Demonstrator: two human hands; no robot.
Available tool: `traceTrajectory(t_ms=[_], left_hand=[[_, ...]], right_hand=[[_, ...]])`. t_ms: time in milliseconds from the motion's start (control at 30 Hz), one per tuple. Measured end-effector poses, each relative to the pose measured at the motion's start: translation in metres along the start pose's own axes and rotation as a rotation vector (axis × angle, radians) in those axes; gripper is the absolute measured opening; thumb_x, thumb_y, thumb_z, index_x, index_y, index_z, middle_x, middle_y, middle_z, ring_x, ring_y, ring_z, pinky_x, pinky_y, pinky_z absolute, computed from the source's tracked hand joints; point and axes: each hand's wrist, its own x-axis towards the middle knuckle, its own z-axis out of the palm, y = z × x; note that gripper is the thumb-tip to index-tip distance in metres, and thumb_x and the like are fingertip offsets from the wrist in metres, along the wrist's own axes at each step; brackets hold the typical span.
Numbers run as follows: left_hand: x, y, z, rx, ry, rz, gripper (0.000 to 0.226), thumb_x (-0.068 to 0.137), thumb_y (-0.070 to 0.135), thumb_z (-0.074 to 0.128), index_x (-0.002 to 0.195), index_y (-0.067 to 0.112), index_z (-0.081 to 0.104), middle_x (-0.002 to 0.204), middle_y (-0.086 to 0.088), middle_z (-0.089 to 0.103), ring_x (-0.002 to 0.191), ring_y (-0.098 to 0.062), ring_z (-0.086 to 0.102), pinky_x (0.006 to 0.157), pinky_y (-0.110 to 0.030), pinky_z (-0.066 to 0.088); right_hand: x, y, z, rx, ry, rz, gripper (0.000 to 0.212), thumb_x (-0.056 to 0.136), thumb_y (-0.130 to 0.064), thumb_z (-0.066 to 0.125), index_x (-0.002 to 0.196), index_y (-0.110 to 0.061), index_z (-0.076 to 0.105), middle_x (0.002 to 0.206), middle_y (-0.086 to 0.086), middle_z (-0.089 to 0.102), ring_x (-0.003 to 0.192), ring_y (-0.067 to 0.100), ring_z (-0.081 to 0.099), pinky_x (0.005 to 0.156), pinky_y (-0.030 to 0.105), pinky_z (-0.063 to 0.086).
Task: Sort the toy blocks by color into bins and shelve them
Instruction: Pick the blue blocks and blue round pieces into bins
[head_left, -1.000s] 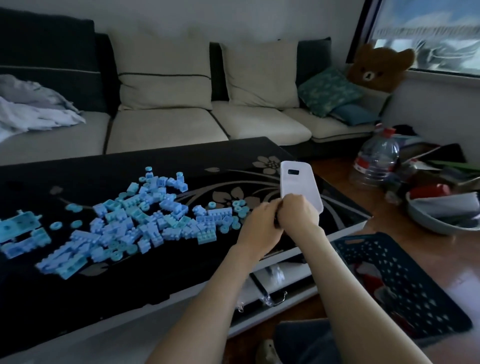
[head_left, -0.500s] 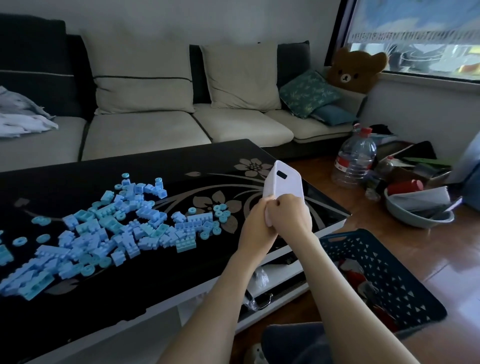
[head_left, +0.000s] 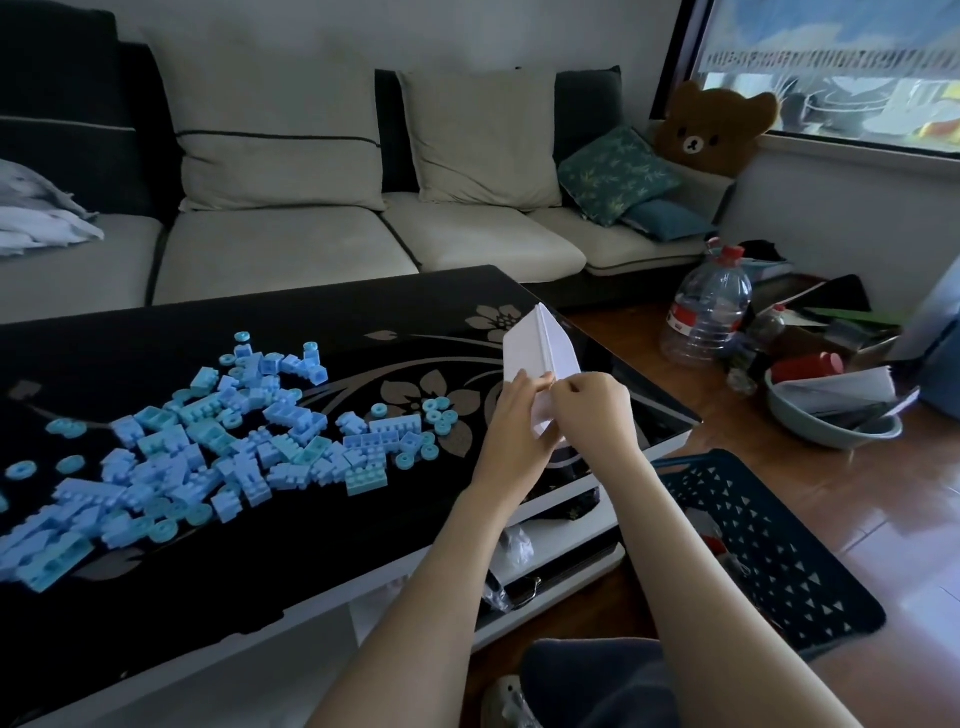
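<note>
A heap of light blue toy blocks (head_left: 218, 441) with some round blue rings lies spread over the left half of the black table (head_left: 363, 317). Above the table's right end I hold a white bin (head_left: 540, 348) on edge, one corner pointing up. My left hand (head_left: 517, 421) grips its lower left side and my right hand (head_left: 592, 410) grips its lower right side, fingertips nearly touching. The bin's inside is hidden from view.
A dark blue perforated basket (head_left: 769, 545) stands on the wooden floor to my right. Behind it are a water bottle (head_left: 709, 317) and a grey bowl of clutter (head_left: 831, 421). A beige sofa (head_left: 332, 244) runs behind the table. The table has a lower white shelf (head_left: 550, 545).
The white bin has turned in my hands from its flat face toward me to an edge-on, corner-up pose. My view has shifted to the right.
</note>
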Motion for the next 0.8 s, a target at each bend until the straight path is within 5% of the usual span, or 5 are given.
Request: traceTrajectory(t_ms=[167, 267, 400, 600, 800], left_hand=[[0.006, -0.003, -0.001, 0.026, 0.000, -0.007, 0.045, 0.091, 0.023, 0.061, 0.133, 0.022, 0.044, 0.135, 0.009, 0.042, 0.114, 0.006, 0.035, 0.080, 0.002, 0.035], [0.009, -0.003, 0.001, -0.014, 0.045, -0.061, 0.046, 0.090, 0.025, 0.062, 0.133, 0.022, 0.044, 0.131, 0.013, 0.044, 0.113, 0.005, 0.035, 0.080, -0.002, 0.035], [0.010, -0.002, 0.005, -0.127, 0.065, -0.119, 0.049, 0.091, 0.034, 0.061, 0.136, 0.024, 0.043, 0.139, 0.011, 0.042, 0.127, -0.002, 0.033, 0.097, -0.016, 0.029], [0.013, -0.002, -0.005, -0.193, 0.139, -0.259, 0.034, 0.098, 0.016, 0.046, 0.132, 0.021, 0.049, 0.134, 0.007, 0.052, 0.125, -0.007, 0.046, 0.102, -0.027, 0.041], [0.013, -0.011, -0.037, -0.080, 0.416, -0.391, 0.024, 0.088, 0.000, 0.049, 0.108, 0.012, 0.053, 0.108, -0.004, 0.060, 0.093, -0.017, 0.057, 0.067, -0.023, 0.042]], right_hand=[[0.004, 0.000, -0.010, -0.045, 0.280, -0.041, 0.031, 0.096, -0.013, 0.036, 0.070, -0.004, 0.050, 0.059, 0.004, 0.046, 0.049, 0.015, 0.044, 0.043, 0.021, 0.030], [0.004, -0.001, -0.017, -0.028, 0.422, -0.040, 0.033, 0.100, -0.018, 0.031, 0.095, 0.002, 0.057, 0.081, 0.014, 0.062, 0.070, 0.027, 0.063, 0.050, 0.024, 0.042], [-0.001, -0.007, -0.019, -0.096, 0.517, -0.244, 0.032, 0.101, -0.017, 0.031, 0.097, 0.003, 0.055, 0.086, 0.015, 0.061, 0.072, 0.027, 0.058, 0.049, 0.023, 0.031], [-0.010, -0.023, -0.001, 0.046, 0.245, -0.461, 0.022, 0.098, -0.019, 0.039, 0.100, -0.005, 0.056, 0.089, 0.011, 0.062, 0.078, 0.023, 0.056, 0.068, 0.029, 0.041], [-0.018, -0.030, 0.024, -0.313, 0.155, -0.715, 0.008, 0.088, -0.010, 0.057, 0.092, -0.004, 0.056, 0.073, -0.001, 0.048, 0.065, 0.015, 0.049, 0.051, 0.012, 0.034]])
